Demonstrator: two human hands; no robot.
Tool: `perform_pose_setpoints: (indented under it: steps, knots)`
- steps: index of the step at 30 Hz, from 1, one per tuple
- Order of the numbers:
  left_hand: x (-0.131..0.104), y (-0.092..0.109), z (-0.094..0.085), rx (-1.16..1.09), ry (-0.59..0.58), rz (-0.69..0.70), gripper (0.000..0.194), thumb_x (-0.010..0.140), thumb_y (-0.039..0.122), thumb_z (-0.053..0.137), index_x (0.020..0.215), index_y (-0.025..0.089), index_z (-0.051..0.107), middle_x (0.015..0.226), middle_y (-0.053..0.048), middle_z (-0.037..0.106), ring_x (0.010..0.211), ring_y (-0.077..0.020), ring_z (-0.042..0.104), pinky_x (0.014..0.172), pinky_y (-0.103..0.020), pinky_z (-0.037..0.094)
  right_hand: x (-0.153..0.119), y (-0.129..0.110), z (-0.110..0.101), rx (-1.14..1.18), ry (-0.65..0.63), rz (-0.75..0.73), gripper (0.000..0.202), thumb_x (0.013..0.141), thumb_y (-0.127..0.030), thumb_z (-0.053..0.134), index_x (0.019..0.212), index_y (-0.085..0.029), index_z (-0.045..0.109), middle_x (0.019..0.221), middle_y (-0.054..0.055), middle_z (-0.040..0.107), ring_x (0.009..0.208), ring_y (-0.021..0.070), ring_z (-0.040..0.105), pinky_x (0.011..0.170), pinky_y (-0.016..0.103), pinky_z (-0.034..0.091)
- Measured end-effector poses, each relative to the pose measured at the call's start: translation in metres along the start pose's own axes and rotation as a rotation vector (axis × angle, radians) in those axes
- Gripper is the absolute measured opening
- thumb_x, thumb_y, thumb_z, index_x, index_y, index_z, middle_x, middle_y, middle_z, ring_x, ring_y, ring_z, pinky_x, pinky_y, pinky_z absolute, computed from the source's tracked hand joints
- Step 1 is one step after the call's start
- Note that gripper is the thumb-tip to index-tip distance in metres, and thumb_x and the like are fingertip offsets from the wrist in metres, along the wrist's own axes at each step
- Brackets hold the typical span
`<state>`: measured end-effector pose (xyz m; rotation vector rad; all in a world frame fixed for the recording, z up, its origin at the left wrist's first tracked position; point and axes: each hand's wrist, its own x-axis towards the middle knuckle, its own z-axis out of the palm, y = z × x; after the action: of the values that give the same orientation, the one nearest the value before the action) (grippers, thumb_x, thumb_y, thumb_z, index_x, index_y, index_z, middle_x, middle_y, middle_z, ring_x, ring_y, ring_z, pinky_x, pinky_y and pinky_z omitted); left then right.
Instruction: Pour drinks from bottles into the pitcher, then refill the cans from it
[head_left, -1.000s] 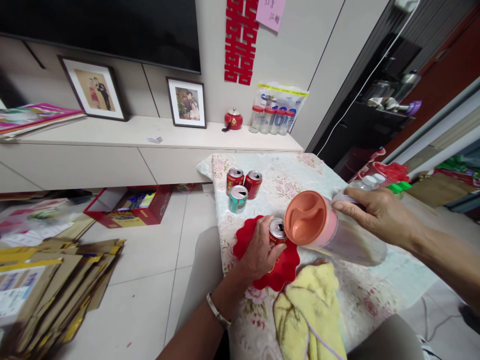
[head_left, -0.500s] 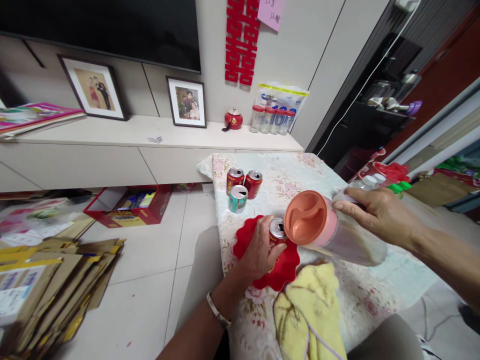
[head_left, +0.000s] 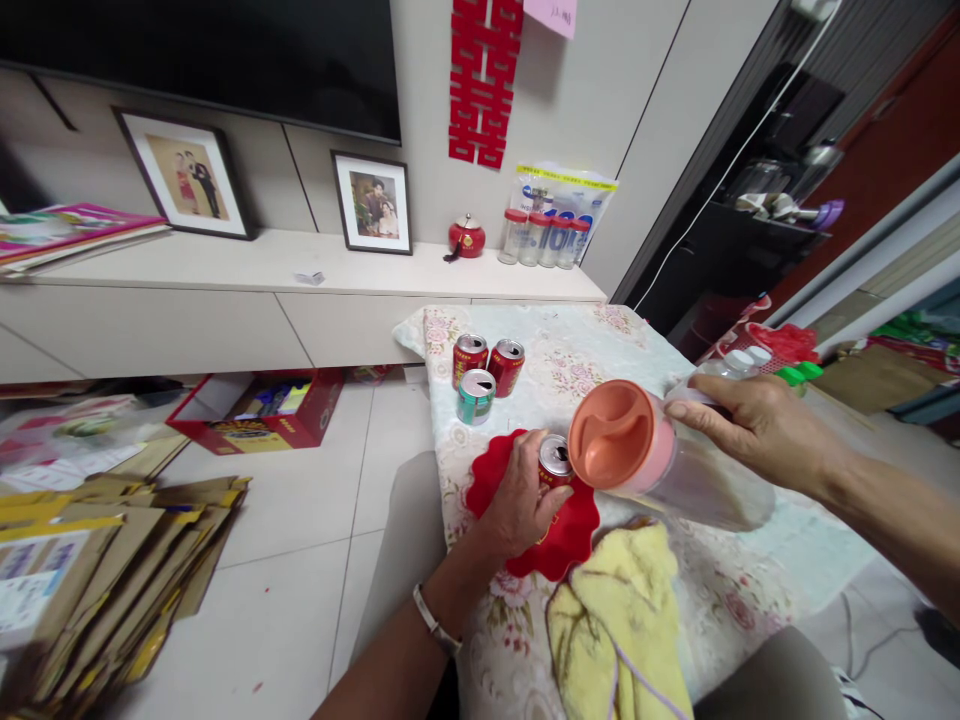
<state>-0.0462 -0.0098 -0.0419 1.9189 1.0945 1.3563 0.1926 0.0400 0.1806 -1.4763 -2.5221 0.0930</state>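
Note:
My left hand [head_left: 521, 500] is closed around a red drink can [head_left: 556, 462], opened at the top, which stands on a red scalloped mat [head_left: 491, 470]. In my right hand [head_left: 757, 425] is the handle of a clear pitcher [head_left: 712, 485] with an orange-pink lid [head_left: 611, 435]. The pitcher is tipped on its side, its lid facing left, close beside the can's rim. Whether liquid flows between them I cannot tell. Behind the mat stand two red cans [head_left: 508, 367] and a green can [head_left: 476, 396], all opened. A yellow cloth [head_left: 630, 610] lies in front of the pitcher.
A flowered cloth covers the table [head_left: 577, 340]. Behind it, a white cabinet [head_left: 270, 262] holds framed photos [head_left: 375, 203], a red pot [head_left: 467, 238] and several lidded jars [head_left: 529, 240]. Flattened cardboard [head_left: 135, 570] and a red box [head_left: 262, 415] are on the floor at left.
Almost nothing differs. Both hands, the can and the tilted pitcher keep their places; the pink note on the wall has shifted slightly upward.

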Motion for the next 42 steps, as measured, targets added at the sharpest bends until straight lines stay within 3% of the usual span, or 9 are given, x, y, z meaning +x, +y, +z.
perform_pose_setpoints:
  steps: [13,28,42]
  knots:
    - [0.0004,0.0002,0.0012,-0.023,0.014,0.004,0.067,0.093,0.031,0.060,0.151,0.019,0.029,0.148,-0.022,0.047,0.140,-0.0367,0.047,0.117,-0.063,0.042,0.0016,-0.0061,-0.0042,0.012,-0.037,0.031,0.067,0.091,-0.086,0.033,0.065,-0.025,0.047,0.049,-0.002,0.048,0.046,0.0168,0.049,0.052,0.033,0.035]
    - [0.0003,-0.0006,0.0011,-0.011,0.011,0.006,0.067,0.093,0.032,0.059,0.151,0.017,0.029,0.148,-0.023,0.046,0.140,-0.0376,0.047,0.117,-0.064,0.041,0.0016,-0.0027,-0.0018,0.001,-0.021,0.018,0.064,0.093,-0.082,0.036,0.066,-0.025,0.048,0.049,-0.003,0.048,0.046,0.0156,0.048,0.052,0.032,0.034]
    - [-0.0006,-0.0034,0.0027,-0.017,0.014,-0.006,0.067,0.092,0.033,0.060,0.151,0.018,0.030,0.149,-0.021,0.046,0.143,-0.0347,0.046,0.119,-0.059,0.041,0.0021,-0.0035,-0.0024,-0.003,-0.027,0.016,0.066,0.092,-0.083,0.035,0.066,-0.025,0.048,0.049,-0.002,0.049,0.046,0.0161,0.048,0.052,0.032,0.034]
